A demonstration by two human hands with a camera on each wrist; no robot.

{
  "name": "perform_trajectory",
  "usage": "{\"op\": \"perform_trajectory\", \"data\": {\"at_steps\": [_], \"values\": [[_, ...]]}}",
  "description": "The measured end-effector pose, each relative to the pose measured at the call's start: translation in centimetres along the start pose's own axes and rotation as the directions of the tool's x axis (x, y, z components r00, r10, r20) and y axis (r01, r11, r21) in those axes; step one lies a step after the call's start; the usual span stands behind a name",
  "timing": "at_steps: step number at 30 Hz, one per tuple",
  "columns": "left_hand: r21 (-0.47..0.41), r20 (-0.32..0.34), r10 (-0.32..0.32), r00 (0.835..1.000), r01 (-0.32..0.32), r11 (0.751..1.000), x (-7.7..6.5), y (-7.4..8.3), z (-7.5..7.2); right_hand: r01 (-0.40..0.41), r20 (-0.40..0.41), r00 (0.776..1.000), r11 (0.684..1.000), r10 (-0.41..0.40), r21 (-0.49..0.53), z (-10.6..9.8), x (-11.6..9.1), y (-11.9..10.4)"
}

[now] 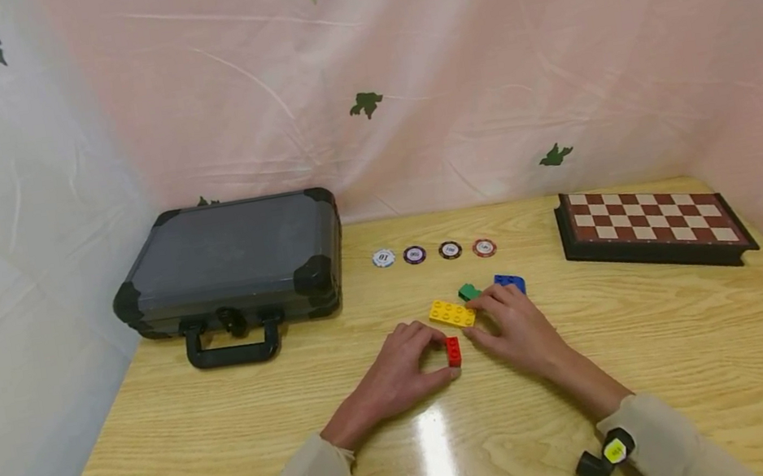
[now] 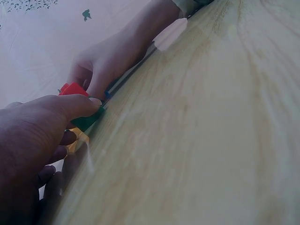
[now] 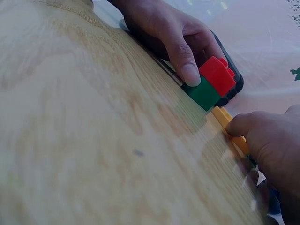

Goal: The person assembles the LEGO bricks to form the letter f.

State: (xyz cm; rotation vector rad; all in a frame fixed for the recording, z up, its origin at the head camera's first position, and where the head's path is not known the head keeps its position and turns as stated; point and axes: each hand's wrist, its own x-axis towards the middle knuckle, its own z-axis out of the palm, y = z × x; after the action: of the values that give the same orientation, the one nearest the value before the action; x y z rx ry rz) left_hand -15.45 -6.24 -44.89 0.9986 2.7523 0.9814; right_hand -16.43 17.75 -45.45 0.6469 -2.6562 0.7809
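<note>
My left hand point(image 1: 404, 368) grips a small stack between thumb and fingers: a red toy brick point(image 3: 217, 75) on top of a green brick point(image 3: 203, 94). From the head view only the red brick shows, studs up, and the green one below it is hidden. Just beyond the stack lies a flat yellow brick point(image 1: 450, 313) with two rows of studs. The thumb and index finger of my right hand point(image 1: 520, 332) pinch its right end. Behind that hand are another green piece point(image 1: 468, 291) and a partly covered blue brick point(image 1: 510, 281).
Four poker chips, such as the white chip point(image 1: 384, 258), lie in a row at the back. A grey case point(image 1: 228, 253) with a black handle stands back left. At the back right sits a checkered board box point(image 1: 653, 222). Cloth hangs behind the wooden table point(image 1: 197, 438).
</note>
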Motion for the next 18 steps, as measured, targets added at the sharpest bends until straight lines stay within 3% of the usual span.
{"op": "perform_trajectory", "data": {"at_steps": [18], "values": [[0.006, 0.003, -0.018, 1.000, 0.018, 1.000, 0.00, 0.09, 0.00, 0.030, 0.000, 1.000, 0.998, -0.030, -0.062, 0.21, -0.01, 0.07]]}}
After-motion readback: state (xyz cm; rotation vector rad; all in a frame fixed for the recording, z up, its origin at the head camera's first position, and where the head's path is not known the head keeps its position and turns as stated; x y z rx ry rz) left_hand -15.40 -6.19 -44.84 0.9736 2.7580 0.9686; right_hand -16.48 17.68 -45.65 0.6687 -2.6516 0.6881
